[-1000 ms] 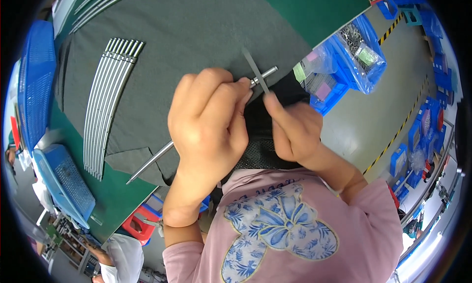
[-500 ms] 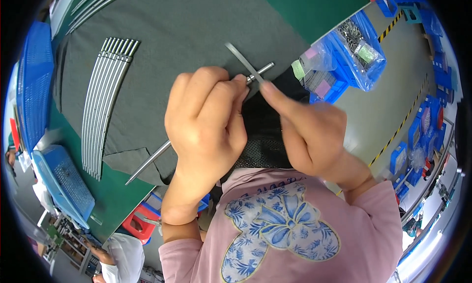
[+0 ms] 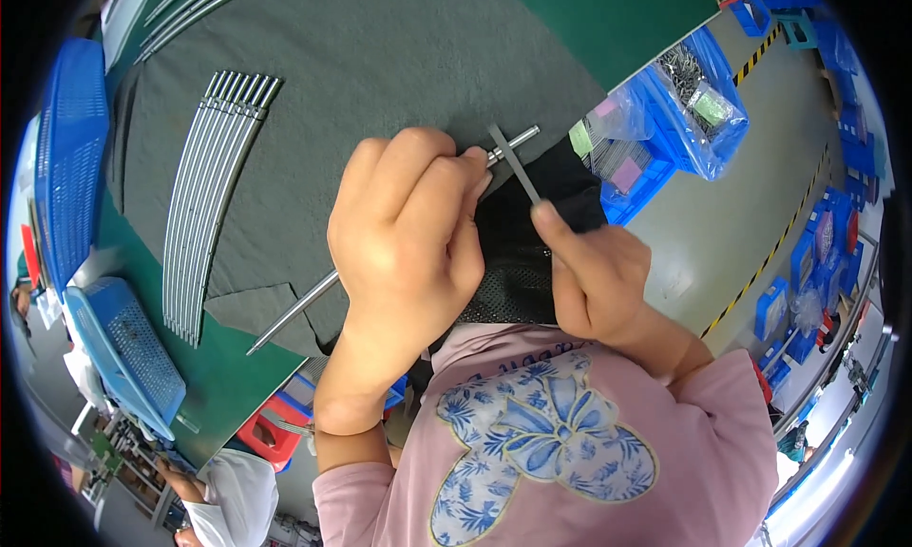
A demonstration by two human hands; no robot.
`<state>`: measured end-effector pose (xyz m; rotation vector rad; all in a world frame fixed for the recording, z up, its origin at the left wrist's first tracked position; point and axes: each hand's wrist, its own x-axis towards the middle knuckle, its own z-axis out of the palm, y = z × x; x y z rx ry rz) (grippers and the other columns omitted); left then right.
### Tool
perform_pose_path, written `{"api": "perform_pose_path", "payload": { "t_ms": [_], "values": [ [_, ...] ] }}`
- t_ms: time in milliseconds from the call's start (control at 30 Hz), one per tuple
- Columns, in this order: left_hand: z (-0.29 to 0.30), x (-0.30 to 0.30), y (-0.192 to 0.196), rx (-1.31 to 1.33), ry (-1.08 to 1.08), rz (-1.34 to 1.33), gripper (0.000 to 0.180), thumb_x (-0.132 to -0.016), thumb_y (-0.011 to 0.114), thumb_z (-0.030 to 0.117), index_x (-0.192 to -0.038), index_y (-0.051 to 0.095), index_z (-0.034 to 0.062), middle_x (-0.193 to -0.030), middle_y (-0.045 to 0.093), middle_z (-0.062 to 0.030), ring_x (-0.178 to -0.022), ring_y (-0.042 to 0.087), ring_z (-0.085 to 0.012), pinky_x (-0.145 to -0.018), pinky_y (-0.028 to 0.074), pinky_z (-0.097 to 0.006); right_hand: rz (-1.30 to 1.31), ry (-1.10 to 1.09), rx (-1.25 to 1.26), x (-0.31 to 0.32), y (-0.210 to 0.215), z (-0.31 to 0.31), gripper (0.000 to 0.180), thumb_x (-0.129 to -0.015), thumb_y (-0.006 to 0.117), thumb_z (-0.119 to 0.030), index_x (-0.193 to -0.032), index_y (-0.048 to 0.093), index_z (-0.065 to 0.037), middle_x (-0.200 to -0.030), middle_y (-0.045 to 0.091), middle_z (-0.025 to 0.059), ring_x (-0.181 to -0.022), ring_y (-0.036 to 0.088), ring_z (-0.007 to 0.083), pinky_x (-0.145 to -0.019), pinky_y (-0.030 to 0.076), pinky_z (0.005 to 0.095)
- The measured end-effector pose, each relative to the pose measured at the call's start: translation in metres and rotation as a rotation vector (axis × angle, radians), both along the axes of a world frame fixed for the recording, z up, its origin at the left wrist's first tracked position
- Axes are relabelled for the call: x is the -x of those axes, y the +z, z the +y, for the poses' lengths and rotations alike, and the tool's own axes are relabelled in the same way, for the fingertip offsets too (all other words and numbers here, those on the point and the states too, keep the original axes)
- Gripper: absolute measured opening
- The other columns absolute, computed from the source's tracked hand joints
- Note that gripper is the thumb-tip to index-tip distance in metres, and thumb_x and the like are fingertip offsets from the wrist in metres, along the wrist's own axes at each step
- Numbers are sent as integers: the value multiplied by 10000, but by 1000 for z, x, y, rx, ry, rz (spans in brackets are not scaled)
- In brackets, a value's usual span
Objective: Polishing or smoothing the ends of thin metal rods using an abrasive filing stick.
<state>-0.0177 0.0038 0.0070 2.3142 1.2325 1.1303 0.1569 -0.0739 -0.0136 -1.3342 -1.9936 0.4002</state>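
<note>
My left hand (image 3: 408, 229) is closed round a thin shiny metal rod (image 3: 296, 310), which slants from lower left to upper right. The rod's grooved end sticks out past my thumb and index finger. A flat grey metal file (image 3: 518, 172) is gripped in my right hand (image 3: 600, 276), with the thumb along it. The file crosses the rod near that end, seemingly touching it. Below my hands lies black mesh fabric (image 3: 518, 286). To the left, several similar metal rods (image 3: 211, 200) lie side by side on a dark grey cloth (image 3: 361, 63).
Blue baskets (image 3: 128, 357) stand at the left edge of the green table (image 3: 252, 376). On the right, a blue bin (image 3: 717, 67) holds small metal parts in plastic. More rods (image 3: 195, 13) lie at the far left. A person in white (image 3: 237, 499) is at lower left.
My right hand has drawn the file down and back towards me, so less of it reaches past the rod. My left hand keeps its grip on the rod, almost in place.
</note>
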Motion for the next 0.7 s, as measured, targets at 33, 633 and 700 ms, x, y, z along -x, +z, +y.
{"api": "perform_pose_path", "payload": {
  "t_ms": [33, 633, 700],
  "values": [
    [-1, -1, -1, 7, -3, 5, 178, -638, 693, -47, -790, 632, 24, -782, 560, -64, -637, 497, -246, -546, 416, -342, -3, -5, 11, -1, -2, -4, 474, -716, 567, 91, -1182, 633, 42, -613, 579, 54, -445, 492, 184, -461, 376, 314],
    [0, -1, 0, 7, -13, 2, 166, -644, 694, -61, -769, 616, 16, -763, 553, -74, -624, 490, -246, -542, 405, -341, 45, -88, -181, 11, -38, 2, 448, -718, 563, -29, -1152, 675, -28, -541, 448, -16, -420, 424, 146, -429, 339, 297],
    [1, 1, 3, -9, -3, 24, 173, -637, 696, -58, -777, 623, 16, -768, 557, -74, -630, 496, -246, -547, 410, -338, 62, -76, -250, 15, -36, 20, 446, -719, 566, -32, -1150, 677, -35, -541, 450, -17, -419, 425, 145, -428, 338, 296]
  ]
}}
